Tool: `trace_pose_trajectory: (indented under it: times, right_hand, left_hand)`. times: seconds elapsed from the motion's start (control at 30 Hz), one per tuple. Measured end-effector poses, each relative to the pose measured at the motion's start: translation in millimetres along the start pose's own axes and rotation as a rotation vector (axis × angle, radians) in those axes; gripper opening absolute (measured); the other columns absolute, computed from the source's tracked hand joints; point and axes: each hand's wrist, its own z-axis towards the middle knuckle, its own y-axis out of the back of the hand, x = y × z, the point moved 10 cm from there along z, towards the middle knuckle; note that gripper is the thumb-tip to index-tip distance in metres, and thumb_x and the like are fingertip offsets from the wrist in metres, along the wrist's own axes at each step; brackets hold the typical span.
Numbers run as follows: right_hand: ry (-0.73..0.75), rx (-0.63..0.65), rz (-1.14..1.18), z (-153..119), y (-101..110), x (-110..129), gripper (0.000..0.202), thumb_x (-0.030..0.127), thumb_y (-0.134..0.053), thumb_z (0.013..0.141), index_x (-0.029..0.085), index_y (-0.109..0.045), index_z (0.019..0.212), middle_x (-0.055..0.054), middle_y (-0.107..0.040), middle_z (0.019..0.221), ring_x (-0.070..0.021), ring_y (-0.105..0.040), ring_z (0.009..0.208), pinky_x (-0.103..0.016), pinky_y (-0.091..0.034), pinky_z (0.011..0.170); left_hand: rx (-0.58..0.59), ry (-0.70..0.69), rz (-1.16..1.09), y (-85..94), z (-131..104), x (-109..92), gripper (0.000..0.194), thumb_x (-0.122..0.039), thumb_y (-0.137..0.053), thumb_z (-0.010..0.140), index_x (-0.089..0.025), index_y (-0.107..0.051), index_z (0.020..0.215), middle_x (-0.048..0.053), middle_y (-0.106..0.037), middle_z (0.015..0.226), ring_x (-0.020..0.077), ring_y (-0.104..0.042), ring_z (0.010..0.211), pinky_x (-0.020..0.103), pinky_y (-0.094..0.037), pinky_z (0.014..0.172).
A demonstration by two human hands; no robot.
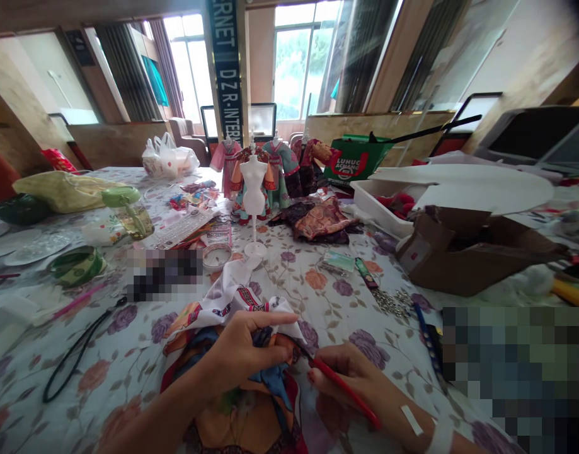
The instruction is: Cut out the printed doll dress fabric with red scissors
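Observation:
A small doll-sized garment (239, 419) in orange, blue and white lies on the flowered tablecloth before me. My left hand (244, 347) rests over its upper part, with the fabric between the thumb and the stretched index finger. A white section with patterned trim (249, 299) spreads out beyond my fingers. In my right hand (341, 369) is a slim red-handled tool (353, 394), its dark tip touching or very near the cloth by my left thumb. I cannot make out the kind of tip. Ahead stands a bare white mini mannequin (254, 186).
Several dressed mini mannequins (284, 167) stand behind the bare one. Dark brown fabric (324, 219) lies to their right. A cardboard box (445, 258) and a white tray (384, 208) sit at right. Rolls of green tape (77, 266) and a lidded cup (131, 214) are at left.

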Motion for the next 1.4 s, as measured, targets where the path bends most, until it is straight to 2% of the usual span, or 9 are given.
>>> trace_pose_trajectory:
  times: [0.53,0.83,1.23,1.33,1.4]
  right_hand:
    - [-0.016,-0.003,0.044,1,-3,3,0.04,0.048,-0.071,0.07,0.017,-0.049,0.057,0.002,-0.052,0.04,-0.0101,-0.048,0.038,-0.019,-0.03,0.038]
    - [-0.038,-0.034,0.0,-2,0,3,0.041,0.049,-0.069,0.071,0.016,-0.049,0.058,0.0,-0.056,0.044,-0.0096,-0.049,0.039,-0.018,-0.031,0.039]
    - [-0.026,-0.047,-0.011,1,0,3,0.043,0.052,-0.067,0.071,0.016,-0.049,0.056,0.001,-0.054,0.041,-0.0095,-0.049,0.037,-0.018,-0.031,0.038]
    - [-0.028,-0.028,0.002,0,-1,2,0.044,0.054,-0.066,0.072,0.017,-0.047,0.055,0.002,-0.051,0.04,-0.01,-0.048,0.037,-0.019,-0.031,0.037]
    - [-0.01,-0.036,0.007,0,2,4,0.047,0.056,-0.066,0.071,0.019,-0.042,0.053,0.005,-0.043,0.037,-0.0085,-0.043,0.033,-0.019,-0.028,0.036]
  left_hand:
    - [-0.025,0.022,-0.025,3.2,0,-3,0.047,-0.014,-0.072,0.066,-0.017,-0.067,0.112,-0.002,-0.066,0.063,0.0081,-0.054,0.056,0.019,-0.043,0.057]
    - [-0.015,0.032,-0.054,2.2,-1,0,0.049,-0.014,-0.073,0.065,-0.017,-0.067,0.113,-0.003,-0.066,0.062,0.007,-0.053,0.054,0.019,-0.043,0.057]
    - [-0.006,0.031,-0.02,1.9,0,4,0.048,-0.017,-0.073,0.066,-0.017,-0.066,0.114,-0.003,-0.063,0.062,0.0073,-0.05,0.053,0.02,-0.041,0.055]
    - [-0.015,0.016,0.003,5.5,2,2,0.049,-0.021,-0.074,0.066,-0.018,-0.066,0.115,-0.001,-0.065,0.069,0.0101,-0.054,0.061,0.021,-0.042,0.058]
    - [-0.05,-0.004,0.018,13.3,4,0,0.05,-0.025,-0.076,0.066,-0.02,-0.066,0.115,0.001,-0.066,0.08,0.0122,-0.056,0.069,0.021,-0.043,0.062]
